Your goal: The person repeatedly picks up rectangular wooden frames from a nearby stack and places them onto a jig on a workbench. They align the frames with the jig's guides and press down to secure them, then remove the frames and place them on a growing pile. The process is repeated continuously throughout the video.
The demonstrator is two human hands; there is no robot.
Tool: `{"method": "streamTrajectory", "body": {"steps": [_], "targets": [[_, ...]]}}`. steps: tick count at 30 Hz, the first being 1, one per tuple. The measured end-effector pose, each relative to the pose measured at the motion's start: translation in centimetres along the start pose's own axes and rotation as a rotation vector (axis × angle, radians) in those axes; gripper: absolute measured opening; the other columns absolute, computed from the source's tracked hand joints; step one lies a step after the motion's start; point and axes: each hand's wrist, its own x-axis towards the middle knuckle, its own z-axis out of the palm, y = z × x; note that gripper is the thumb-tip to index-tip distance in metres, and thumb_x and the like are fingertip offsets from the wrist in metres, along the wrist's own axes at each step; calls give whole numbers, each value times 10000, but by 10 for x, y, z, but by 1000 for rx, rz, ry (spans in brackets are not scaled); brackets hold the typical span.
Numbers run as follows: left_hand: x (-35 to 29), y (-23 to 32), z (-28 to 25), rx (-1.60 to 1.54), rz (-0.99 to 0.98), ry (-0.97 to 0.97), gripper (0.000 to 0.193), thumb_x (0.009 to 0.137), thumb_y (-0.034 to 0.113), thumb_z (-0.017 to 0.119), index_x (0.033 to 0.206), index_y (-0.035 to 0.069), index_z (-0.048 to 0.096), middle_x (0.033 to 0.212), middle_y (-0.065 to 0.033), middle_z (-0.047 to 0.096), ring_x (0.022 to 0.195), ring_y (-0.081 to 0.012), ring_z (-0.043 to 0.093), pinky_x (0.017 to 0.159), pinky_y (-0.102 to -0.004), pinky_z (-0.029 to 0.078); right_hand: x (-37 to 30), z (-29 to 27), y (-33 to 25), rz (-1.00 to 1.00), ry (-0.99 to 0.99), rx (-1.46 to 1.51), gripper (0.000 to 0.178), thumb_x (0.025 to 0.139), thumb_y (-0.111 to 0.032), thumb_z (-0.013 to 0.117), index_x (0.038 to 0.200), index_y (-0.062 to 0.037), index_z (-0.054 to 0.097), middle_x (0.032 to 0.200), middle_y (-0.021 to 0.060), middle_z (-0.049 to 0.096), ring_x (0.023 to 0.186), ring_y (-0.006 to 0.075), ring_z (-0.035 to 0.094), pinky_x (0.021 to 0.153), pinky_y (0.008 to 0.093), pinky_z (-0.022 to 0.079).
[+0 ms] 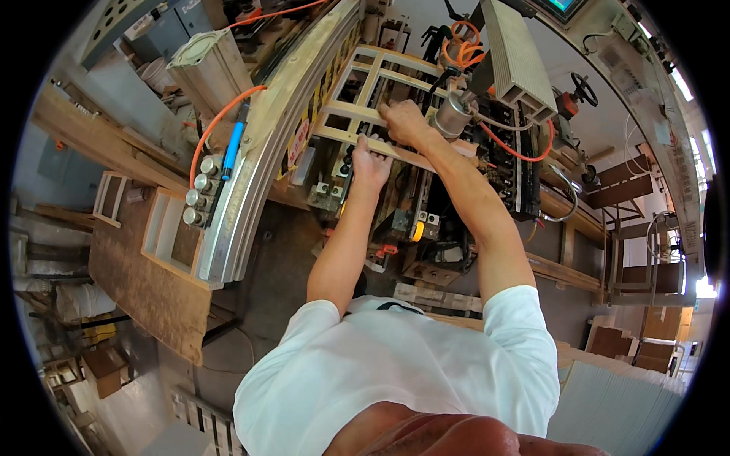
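Handling a pale wooden frame [356,113], lying across the machine [266,148]: likely light, stiff, best held by its rails. Grasping the near rail [333,134] with the left hand [371,163]; touching the next with the right hand [406,123], can't tell whether gripping.

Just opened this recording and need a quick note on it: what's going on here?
A person is working at a pale wooden frame set on a machine. The left grip holds its near rail, thumb on top; the right grip is at a crossbar farther in, close to a metal cylinder, its exact hold unclear. Another frame rests on the brown table to the left.
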Motion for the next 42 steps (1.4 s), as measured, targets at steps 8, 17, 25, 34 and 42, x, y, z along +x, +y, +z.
{"method": "streamTrajectory", "body": {"steps": [8, 17, 25, 34, 42], "targets": [[-6, -9, -16, 117, 86, -1, 486, 1031, 343, 331, 1383, 8, 318, 1438, -140, 354, 1359, -290, 327, 1144, -445, 278, 10, 8, 3, -58, -19, -32, 222, 682, -55, 637, 890, -19, 569, 755, 186, 613, 699, 387, 607, 663, 476, 460], [-62, -36, -18, 124, 70, 17, 503, 1036, 281, 324, 1433, -12, 229, 1472, -171, 301, 1363, -321, 323, 1144, -475, 290, 2, 2, 6, -51, -33, -16, 227, 701, -41, 618, 920, -12, 569, 799, 179, 659, 788, 366, 632, 720, 458, 453], [-88, -36, -11, 179, 39, 46, 466, 1030, 214, 370, 1404, -43, 265, 1418, -192, 348, 1329, -324, 367, 1111, -474, 355, 7, -6, 2, -65, -3, 1, 226, 704, -19, 606, 926, -5, 564, 765, 173, 657, 771, 377, 631, 713, 465, 461], [-86, -26, 0, 458, 54, 72, 438, 1036, 193, 328, 1355, -105, 288, 1314, -219, 446, 1232, -341, 476, 1040, -452, 454, 10, -8, 4, 3, -46, 19, 227, 701, -64, 630, 909, -9, 556, 765, 198, 652, 762, 369, 645, 692, 460, 484], [-68, -40, 1, 441, 23, 104, 433, 1031, 171, 329, 1323, -147, 290, 1326, -246, 427, 1251, -359, 461, 1028, -446, 473, 9, 0, 4, -15, -53, -36, 272, 707, -37, 620, 969, -12, 548, 749, 197, 631, 748, 391, 615, 665, 485, 468]]}}
